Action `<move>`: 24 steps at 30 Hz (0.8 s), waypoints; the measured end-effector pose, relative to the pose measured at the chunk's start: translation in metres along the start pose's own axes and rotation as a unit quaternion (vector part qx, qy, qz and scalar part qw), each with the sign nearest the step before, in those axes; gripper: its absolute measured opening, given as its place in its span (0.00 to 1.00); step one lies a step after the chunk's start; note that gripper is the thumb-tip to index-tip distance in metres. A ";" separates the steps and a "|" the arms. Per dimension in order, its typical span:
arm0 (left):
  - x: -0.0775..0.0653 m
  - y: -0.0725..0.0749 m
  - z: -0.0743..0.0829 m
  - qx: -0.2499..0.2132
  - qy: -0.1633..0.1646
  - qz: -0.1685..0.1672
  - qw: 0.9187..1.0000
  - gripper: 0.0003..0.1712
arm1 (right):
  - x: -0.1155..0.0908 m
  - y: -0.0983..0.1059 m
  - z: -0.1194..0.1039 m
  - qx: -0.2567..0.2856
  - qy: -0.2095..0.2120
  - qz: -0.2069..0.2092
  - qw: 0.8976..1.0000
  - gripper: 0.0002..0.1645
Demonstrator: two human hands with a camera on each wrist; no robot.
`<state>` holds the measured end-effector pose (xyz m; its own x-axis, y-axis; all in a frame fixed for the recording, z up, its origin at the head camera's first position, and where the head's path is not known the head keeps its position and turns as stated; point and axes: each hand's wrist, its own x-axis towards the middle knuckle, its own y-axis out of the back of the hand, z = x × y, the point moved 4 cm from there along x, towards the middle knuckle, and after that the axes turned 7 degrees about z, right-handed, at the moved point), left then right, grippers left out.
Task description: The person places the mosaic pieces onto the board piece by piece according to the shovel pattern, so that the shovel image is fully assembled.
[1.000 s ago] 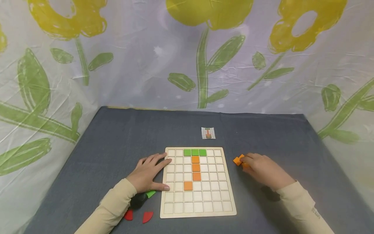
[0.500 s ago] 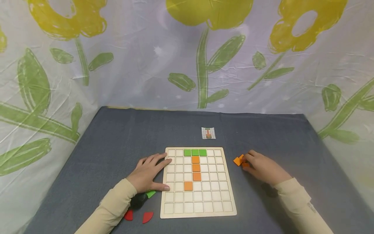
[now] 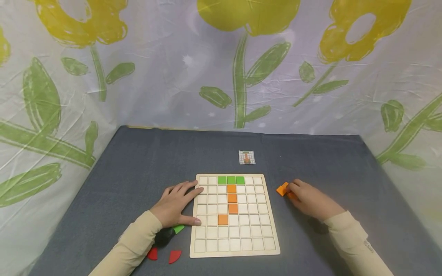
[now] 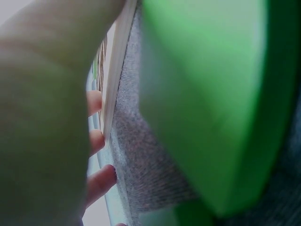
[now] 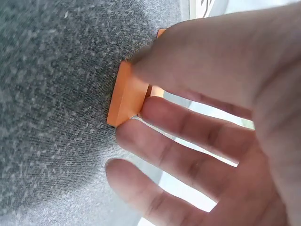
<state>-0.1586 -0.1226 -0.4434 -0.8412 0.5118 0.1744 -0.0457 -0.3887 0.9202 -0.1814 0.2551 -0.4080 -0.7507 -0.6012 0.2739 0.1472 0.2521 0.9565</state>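
My left hand (image 3: pixel 172 209) rests with spread fingers along the left edge of a wooden grid board (image 3: pixel 235 254). Three green square tiles (image 3: pixel 231 180) sit in the board's top row. Below them, orange square tiles (image 3: pixel 232 198) run down the middle column, and one more orange tile (image 3: pixel 223 219) lies lower left. To the board's right, my right hand (image 3: pixel 312 201) is at a small pile of orange tiles (image 3: pixel 281 189). In the right wrist view, its thumb and fingers pinch an orange tile (image 5: pixel 127 96) at the cloth; the thumb partly covers it.
A small printed pattern card (image 3: pixel 246 157) lies behind the board. Red quarter-round pieces (image 3: pixel 175 256) and a green piece (image 3: pixel 178 229) lie near the left wrist; green fills much of the left wrist view. Grey cloth (image 3: pixel 172 149) covers the table, with a flowered curtain (image 3: pixel 165 76) around it.
The right hand stays at the orange pile; its fingers lifted slightly, then closed on a tile there. The left hand and the tiles on the board keep their places.
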 end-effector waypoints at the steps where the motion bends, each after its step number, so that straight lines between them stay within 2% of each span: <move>1: 0.000 0.000 0.000 0.000 0.000 0.000 1.000 0.51 | -0.001 0.000 0.000 -0.003 0.008 0.006 1.000 0.09; 4: 0.000 0.001 0.001 0.001 -0.003 0.003 1.000 0.51 | -0.003 0.002 -0.001 -0.010 0.017 0.015 1.000 0.11; 12: -0.001 0.000 0.000 0.001 -0.005 -0.001 1.000 0.51 | -0.007 0.001 0.004 -0.010 -0.036 -0.027 0.999 0.11; 18: -0.001 -0.001 -0.001 0.000 -0.005 -0.002 1.000 0.52 | -0.008 0.002 0.004 -0.002 -0.032 -0.014 0.999 0.12; 24: -0.001 -0.001 0.000 -0.003 -0.002 -0.001 1.000 0.51 | -0.008 0.002 0.003 -0.003 -0.029 -0.018 0.999 0.11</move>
<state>-0.1582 -0.1230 -0.4444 -0.8390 0.5155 0.1741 -0.0509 -0.3928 0.9182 -0.1774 0.2631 -0.4086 -0.7917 -0.5649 0.2326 0.1221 0.2267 0.9663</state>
